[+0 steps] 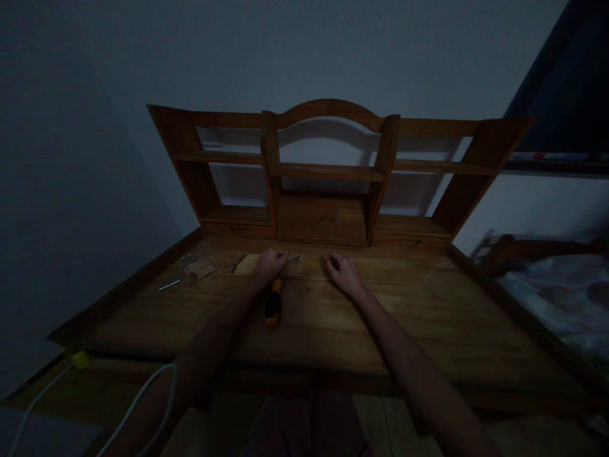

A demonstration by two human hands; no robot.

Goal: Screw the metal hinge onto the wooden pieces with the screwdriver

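Observation:
On the wooden desk, my left hand (271,264) rests with its fingers closed together, palm down, over a long pale flat strip (247,264). What its fingertips hold, if anything, is too dim to make out. Just below it lies a screwdriver (273,306) with an orange and black handle, its shaft hidden by the hand. Crumpled see-through wrapping (297,264) seems to lie between the hands. My right hand (343,271) is curled, thumb and fingers drawn together, at the strip's right stretch; anything in its grasp is hidden.
To the left lie several small metal pieces (187,259), a crumpled packet (200,269) and a thin metal rod (169,285). A wooden shelf unit (328,171) stands along the desk's back. A white cable (169,393) hangs near my left forearm. The light is dim.

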